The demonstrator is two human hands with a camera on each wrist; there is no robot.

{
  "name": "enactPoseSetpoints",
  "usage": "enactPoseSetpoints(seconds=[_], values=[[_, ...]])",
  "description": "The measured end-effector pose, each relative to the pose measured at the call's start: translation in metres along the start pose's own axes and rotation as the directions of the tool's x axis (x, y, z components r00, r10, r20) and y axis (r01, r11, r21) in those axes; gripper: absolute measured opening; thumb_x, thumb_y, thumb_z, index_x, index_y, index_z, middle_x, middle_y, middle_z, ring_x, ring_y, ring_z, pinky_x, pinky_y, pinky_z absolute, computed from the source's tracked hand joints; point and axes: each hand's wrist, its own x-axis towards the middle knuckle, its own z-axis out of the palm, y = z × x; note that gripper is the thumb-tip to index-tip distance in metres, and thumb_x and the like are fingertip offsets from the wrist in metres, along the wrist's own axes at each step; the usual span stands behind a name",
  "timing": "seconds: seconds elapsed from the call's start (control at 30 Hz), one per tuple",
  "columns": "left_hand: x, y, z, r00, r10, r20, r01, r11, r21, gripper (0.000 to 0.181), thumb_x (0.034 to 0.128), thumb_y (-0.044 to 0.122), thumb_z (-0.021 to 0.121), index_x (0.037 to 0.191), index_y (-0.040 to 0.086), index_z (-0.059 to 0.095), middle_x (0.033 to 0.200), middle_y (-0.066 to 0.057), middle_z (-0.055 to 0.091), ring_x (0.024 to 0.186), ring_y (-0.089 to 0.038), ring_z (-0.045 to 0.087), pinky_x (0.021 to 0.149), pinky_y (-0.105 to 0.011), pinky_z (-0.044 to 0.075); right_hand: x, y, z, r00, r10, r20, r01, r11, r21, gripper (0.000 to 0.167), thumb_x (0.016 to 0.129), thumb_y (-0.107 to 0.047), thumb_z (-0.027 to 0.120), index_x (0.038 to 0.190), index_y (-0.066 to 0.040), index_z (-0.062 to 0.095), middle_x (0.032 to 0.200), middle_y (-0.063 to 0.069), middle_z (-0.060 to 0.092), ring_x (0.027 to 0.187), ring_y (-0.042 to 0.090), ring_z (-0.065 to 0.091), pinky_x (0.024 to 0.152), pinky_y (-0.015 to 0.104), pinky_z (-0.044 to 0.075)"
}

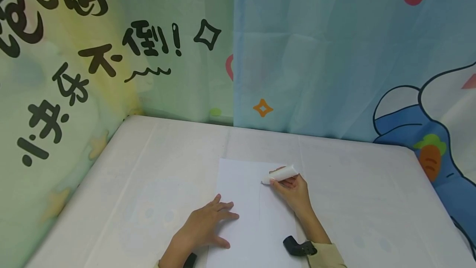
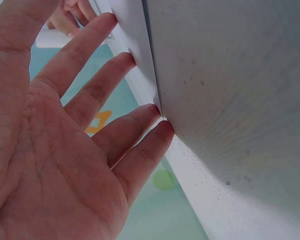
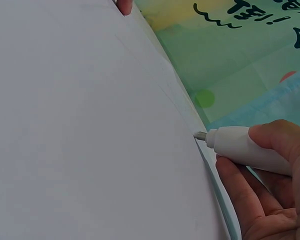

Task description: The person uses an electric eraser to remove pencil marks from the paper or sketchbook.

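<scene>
A sheet of white paper [image 1: 241, 189] lies on the white table. My right hand [image 1: 297, 195] grips a thick white craft knife [image 1: 282, 174] between thumb and fingers, tilted, near the sheet's upper right. In the right wrist view the knife's short metal tip [image 3: 200, 135] meets the paper [image 3: 90, 125], where a thin line runs. My left hand [image 1: 206, 222] spreads its fingers over the sheet's left edge. Up close in the left wrist view, the left hand [image 2: 65, 145] has nearly straight fingers, with fingertips at the paper's edge [image 2: 132, 30]; nothing is held.
A white cloth [image 1: 167, 156] covers the table. Printed fabric backdrops, one green [image 1: 186, 90] and one blue [image 1: 316, 53], stand along the left and back edges. A black wrist device [image 1: 299, 246] sits by the right sleeve [image 1: 327, 255].
</scene>
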Motion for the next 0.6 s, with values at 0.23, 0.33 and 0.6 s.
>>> enactPoseSetpoints(seconds=[0.23, 0.33, 0.6], values=[[0.0002, -0.0002, 0.0007, 1.000, -0.001, -0.003, 0.001, 1.000, -0.011, 0.067, 0.0637, 0.041, 0.087, 0.125, 0.026, 0.066, 0.142, 0.001, 0.055, 0.138, -0.033, 0.042, 0.093, -0.047, 0.053, -0.0004, -0.0016, -0.0001, 0.999, 0.032, 0.005, -0.032, 0.999, -0.023, 0.041, 0.078, 0.011, 0.073, 0.115, 0.012, 0.054, 0.111, 0.034, 0.064, 0.087, -0.006, 0.063, 0.080, 0.011, 0.052], [0.0002, -0.0003, 0.0007, 1.000, 0.000, -0.006, 0.000, 1.000, -0.011, 0.067, 0.0636, 0.041, 0.087, 0.125, 0.026, 0.066, 0.142, 0.001, 0.055, 0.138, -0.032, 0.042, 0.094, -0.046, 0.053, -0.0001, -0.0011, -0.0003, 0.999, 0.047, 0.004, -0.047, 0.998, -0.033, 0.041, 0.078, 0.011, 0.073, 0.115, 0.012, 0.055, 0.111, 0.034, 0.064, 0.086, -0.006, 0.063, 0.079, 0.011, 0.052], [-0.0001, -0.0006, 0.0013, 1.000, 0.004, -0.012, -0.004, 1.000, -0.006, 0.067, 0.0637, 0.042, 0.087, 0.125, 0.025, 0.066, 0.141, 0.000, 0.056, 0.137, -0.033, 0.043, 0.093, -0.046, 0.053, 0.0001, 0.0002, -0.0005, 0.998, 0.062, 0.002, -0.062, 0.997, -0.048, 0.042, 0.077, 0.012, 0.074, 0.114, 0.012, 0.055, 0.110, 0.034, 0.064, 0.083, -0.006, 0.063, 0.078, 0.011, 0.052]])
